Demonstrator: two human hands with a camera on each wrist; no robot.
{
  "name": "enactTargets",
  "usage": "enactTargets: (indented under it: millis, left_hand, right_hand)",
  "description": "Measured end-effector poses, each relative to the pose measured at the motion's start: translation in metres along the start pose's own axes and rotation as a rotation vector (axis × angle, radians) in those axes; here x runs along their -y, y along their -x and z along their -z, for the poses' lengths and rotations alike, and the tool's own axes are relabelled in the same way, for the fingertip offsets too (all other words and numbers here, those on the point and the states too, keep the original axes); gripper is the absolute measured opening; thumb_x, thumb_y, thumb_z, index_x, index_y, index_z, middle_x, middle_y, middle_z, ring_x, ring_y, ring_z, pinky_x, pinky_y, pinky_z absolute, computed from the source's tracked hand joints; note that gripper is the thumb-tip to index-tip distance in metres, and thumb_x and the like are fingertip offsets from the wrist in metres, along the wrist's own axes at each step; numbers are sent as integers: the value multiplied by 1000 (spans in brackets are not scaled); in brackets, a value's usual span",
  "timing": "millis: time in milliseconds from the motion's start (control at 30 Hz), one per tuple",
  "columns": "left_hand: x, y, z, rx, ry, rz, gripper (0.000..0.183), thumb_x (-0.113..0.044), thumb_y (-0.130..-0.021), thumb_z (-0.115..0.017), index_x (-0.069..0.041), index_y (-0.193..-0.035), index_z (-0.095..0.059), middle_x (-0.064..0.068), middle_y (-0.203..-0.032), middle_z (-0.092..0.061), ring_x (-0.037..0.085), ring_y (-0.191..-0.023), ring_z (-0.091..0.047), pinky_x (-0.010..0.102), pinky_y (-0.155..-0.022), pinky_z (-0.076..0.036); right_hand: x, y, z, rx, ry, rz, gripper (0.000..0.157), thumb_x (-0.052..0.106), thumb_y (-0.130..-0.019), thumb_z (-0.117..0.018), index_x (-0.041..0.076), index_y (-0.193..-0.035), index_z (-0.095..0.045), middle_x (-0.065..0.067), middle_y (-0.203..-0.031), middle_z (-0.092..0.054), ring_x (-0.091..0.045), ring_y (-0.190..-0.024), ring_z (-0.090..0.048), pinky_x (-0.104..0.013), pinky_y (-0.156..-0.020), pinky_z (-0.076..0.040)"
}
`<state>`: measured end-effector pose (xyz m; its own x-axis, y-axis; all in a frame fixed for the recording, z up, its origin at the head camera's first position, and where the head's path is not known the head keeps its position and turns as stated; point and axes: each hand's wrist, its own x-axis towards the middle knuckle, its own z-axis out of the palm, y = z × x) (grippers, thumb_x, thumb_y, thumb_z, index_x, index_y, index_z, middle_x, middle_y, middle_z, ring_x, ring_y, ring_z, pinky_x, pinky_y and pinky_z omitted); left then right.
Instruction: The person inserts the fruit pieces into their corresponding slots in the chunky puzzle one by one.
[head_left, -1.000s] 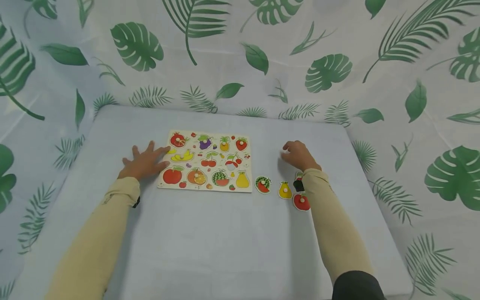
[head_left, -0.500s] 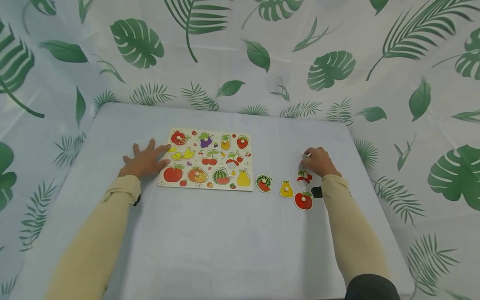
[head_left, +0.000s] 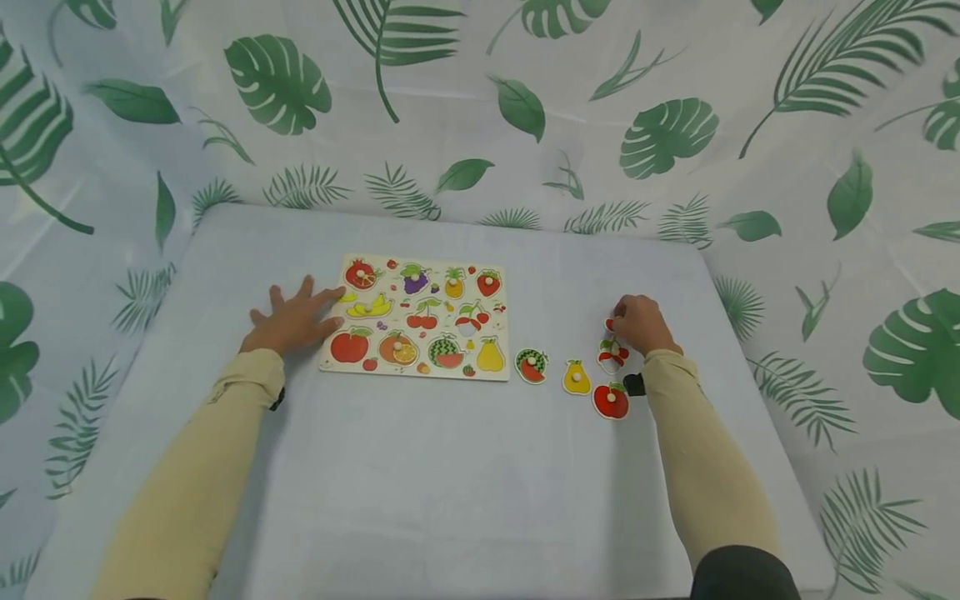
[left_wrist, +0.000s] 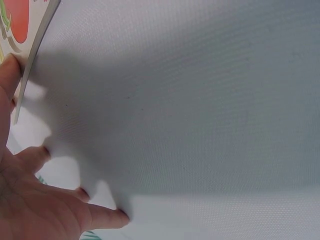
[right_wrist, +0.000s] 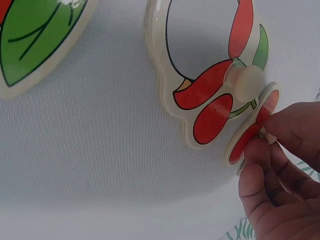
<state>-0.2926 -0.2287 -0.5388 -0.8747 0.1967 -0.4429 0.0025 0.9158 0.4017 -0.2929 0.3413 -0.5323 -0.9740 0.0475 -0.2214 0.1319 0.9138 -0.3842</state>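
A fruit knob puzzle board (head_left: 413, 373) lies at the left of the table. My left hand (head_left: 292, 323) has its fingers spread at the board's left edge; in the left wrist view the thumb (left_wrist: 11, 75) touches that edge. Over at the right, my right hand (head_left: 643, 325) pinches the small knob of a red puzzle piece (right_wrist: 245, 142), apparently cherries, tilted up on edge. Just beside it lies a puzzle piece with red cherries and a pale round area (right_wrist: 212, 117). Part of the pinched piece is hidden behind my fingers.
Loose on the table lie a watermelon piece (head_left: 532, 366), a yellow pear piece (head_left: 576, 378) and a red apple piece (head_left: 611, 402). A leaf-print cloth (head_left: 570, 100) hangs behind the white table (head_left: 420, 483).
My right hand moved right and back toward the loose pieces, then took the red piece by its knob and tilted it up. The left hand stayed at the board.
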Motion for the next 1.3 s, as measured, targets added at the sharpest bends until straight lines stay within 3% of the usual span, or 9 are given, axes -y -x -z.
enactTargets:
  millis: [233,600,1067,1300]
  left_hand:
    - [3,-7,-1,-1,6,6,75,-43,-109,-57,-20,-172,-24,31,-174,7,74,-146,17,93,-106,2]
    - [8,-10,-2,-2,8,6,75,-43,-109,-58,-20,-172,-24,31,-174,7,74,-145,18,93,-105,2]
    - [7,-10,-5,-3,52,24,74,-43,-109,-58,-23,-172,-25,28,-175,9,71,-146,22,91,-106,7]
    - [6,-11,-6,-12,41,26,73,-42,-109,-58,-23,-172,-26,29,-175,8,72,-146,20,92,-106,6]
  right_hand:
    - [2,-1,2,-3,10,-22,25,2,-101,-59,-17,-115,-67,-32,-110,-67,-42,-92,-59,-51,-84,-58]
    - [23,-14,2,15,-18,31,24,3,-101,-61,-15,-116,-69,-30,-108,-69,-40,-91,-61,-48,-82,-59]
    - [90,-36,-14,5,21,209,17,-3,-95,-62,-13,-107,-70,-29,-105,-69,-38,-90,-62,-49,-79,-57]
    - [138,-40,-25,37,33,261,18,-1,-96,-64,-11,-109,-71,-24,-106,-67,-36,-92,-61,-46,-81,-57]
